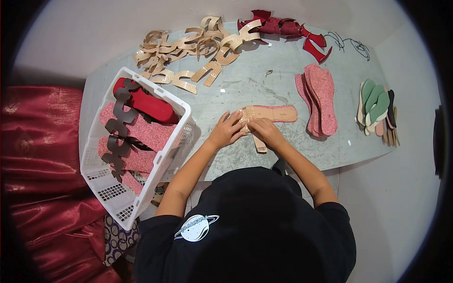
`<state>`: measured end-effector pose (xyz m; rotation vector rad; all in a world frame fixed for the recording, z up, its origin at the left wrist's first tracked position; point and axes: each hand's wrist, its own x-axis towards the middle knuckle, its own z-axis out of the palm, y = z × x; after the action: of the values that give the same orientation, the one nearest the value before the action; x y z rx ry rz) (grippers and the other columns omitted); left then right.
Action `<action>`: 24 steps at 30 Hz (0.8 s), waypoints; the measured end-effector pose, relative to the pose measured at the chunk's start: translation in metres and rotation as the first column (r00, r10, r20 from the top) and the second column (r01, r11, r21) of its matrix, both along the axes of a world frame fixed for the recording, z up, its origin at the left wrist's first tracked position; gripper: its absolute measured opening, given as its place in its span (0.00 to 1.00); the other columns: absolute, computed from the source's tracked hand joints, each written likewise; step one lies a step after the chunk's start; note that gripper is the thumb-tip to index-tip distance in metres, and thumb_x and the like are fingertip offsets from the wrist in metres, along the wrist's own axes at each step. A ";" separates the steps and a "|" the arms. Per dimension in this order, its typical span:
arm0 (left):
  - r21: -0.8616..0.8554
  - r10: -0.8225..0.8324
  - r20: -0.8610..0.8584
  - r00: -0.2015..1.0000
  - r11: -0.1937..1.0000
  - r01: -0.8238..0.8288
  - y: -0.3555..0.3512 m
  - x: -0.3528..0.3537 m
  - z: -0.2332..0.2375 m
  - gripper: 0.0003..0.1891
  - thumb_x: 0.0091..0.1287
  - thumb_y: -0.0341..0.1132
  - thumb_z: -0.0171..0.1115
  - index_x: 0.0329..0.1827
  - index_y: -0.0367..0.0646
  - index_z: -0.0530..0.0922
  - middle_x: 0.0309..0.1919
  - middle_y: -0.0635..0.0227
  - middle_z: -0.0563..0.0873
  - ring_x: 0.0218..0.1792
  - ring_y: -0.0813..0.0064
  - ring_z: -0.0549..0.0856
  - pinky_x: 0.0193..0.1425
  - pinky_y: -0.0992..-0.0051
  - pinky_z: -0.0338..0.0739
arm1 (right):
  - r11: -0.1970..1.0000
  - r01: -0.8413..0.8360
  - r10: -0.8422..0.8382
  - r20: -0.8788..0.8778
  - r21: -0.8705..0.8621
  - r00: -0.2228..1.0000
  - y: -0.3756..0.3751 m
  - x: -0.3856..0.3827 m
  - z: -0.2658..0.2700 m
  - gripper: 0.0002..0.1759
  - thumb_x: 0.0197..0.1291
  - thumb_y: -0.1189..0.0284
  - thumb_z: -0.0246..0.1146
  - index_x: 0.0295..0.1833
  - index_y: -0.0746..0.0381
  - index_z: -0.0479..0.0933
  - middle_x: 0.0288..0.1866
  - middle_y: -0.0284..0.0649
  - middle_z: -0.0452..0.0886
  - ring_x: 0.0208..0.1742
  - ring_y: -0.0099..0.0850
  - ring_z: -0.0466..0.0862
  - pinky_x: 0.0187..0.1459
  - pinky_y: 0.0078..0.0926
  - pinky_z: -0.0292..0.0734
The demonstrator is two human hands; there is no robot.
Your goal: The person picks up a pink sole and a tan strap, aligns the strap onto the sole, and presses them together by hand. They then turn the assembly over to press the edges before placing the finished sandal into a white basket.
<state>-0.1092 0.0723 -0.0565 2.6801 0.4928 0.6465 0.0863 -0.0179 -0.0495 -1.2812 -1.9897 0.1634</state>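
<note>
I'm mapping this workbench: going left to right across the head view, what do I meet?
red cloth → white basket → left hand → right hand → stack of pink insoles → stack of green insoles

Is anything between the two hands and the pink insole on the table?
Nothing visible does. The left hand and the right hand already touch the insole, at the end where a tan strap crosses it.

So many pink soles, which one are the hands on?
The single pink sole lying flat mid-table, under the left hand and right hand. It alone carries a tan strap; the others sit in the stack at right or in the white basket.
</note>
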 end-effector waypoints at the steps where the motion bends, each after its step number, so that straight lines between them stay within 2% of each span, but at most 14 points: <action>1: -0.017 -0.006 0.011 1.000 1.000 0.006 0.000 0.000 -0.002 0.18 0.58 0.43 0.64 0.49 0.46 0.79 0.57 0.57 0.76 0.62 0.61 0.72 0.66 0.55 0.61 | 1.000 -0.014 0.014 0.008 -0.016 1.000 0.001 0.000 0.001 0.16 0.47 0.76 0.64 0.45 0.62 0.75 0.41 0.41 0.78 0.43 0.39 0.79 0.46 0.35 0.73; 5: 0.021 -0.014 -0.031 0.999 1.000 0.014 0.001 -0.001 -0.002 0.19 0.58 0.44 0.64 0.49 0.46 0.79 0.57 0.57 0.75 0.61 0.61 0.73 0.65 0.56 0.62 | 0.999 -0.042 0.042 0.051 0.004 0.998 0.009 0.006 -0.001 0.15 0.43 0.77 0.66 0.40 0.61 0.75 0.34 0.38 0.76 0.37 0.36 0.77 0.40 0.33 0.72; 8: 0.036 -0.005 -0.034 0.999 0.999 0.006 0.002 0.000 0.000 0.19 0.58 0.46 0.64 0.48 0.47 0.79 0.57 0.58 0.75 0.59 0.64 0.74 0.63 0.56 0.63 | 0.999 -0.034 0.034 -0.011 0.032 0.999 0.010 0.008 0.006 0.15 0.41 0.77 0.67 0.38 0.60 0.75 0.33 0.38 0.75 0.35 0.36 0.76 0.39 0.33 0.72; 16: 0.133 -0.010 -0.071 0.997 0.991 0.019 0.005 0.001 0.003 0.22 0.56 0.50 0.65 0.49 0.47 0.77 0.56 0.61 0.76 0.58 0.67 0.75 0.55 0.58 0.65 | 0.999 -0.027 0.027 -0.009 0.041 1.000 0.012 0.009 -0.003 0.15 0.40 0.77 0.67 0.38 0.60 0.75 0.33 0.38 0.74 0.35 0.35 0.76 0.38 0.31 0.71; 19: 0.066 0.038 -0.013 0.999 0.997 -0.037 0.005 0.002 -0.002 0.24 0.56 0.50 0.65 0.51 0.45 0.76 0.56 0.61 0.77 0.59 0.69 0.75 0.56 0.59 0.64 | 0.999 -0.011 0.012 -0.012 0.039 1.000 0.010 0.009 -0.005 0.14 0.41 0.77 0.66 0.37 0.60 0.75 0.33 0.37 0.75 0.35 0.35 0.76 0.39 0.31 0.71; 22: -0.019 0.060 -0.035 0.998 0.998 -0.061 0.003 0.001 0.000 0.27 0.55 0.50 0.65 0.53 0.43 0.74 0.57 0.61 0.76 0.60 0.70 0.74 0.58 0.58 0.63 | 0.999 0.000 0.001 -0.032 0.034 0.999 0.009 0.008 -0.005 0.13 0.42 0.77 0.65 0.37 0.60 0.75 0.34 0.37 0.75 0.36 0.35 0.76 0.39 0.31 0.72; 24: 0.022 0.050 -0.052 0.997 0.999 -0.048 0.002 0.000 0.000 0.27 0.55 0.50 0.65 0.54 0.43 0.74 0.58 0.62 0.76 0.60 0.69 0.74 0.59 0.57 0.63 | 1.000 0.004 -0.002 -0.045 0.026 0.999 0.008 0.008 -0.007 0.13 0.42 0.77 0.65 0.37 0.60 0.75 0.34 0.36 0.75 0.36 0.35 0.76 0.40 0.31 0.72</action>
<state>-0.1090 0.0747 -0.0562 2.7179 0.5704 0.5995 0.0938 -0.0102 -0.0563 -1.2531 -1.9453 0.1632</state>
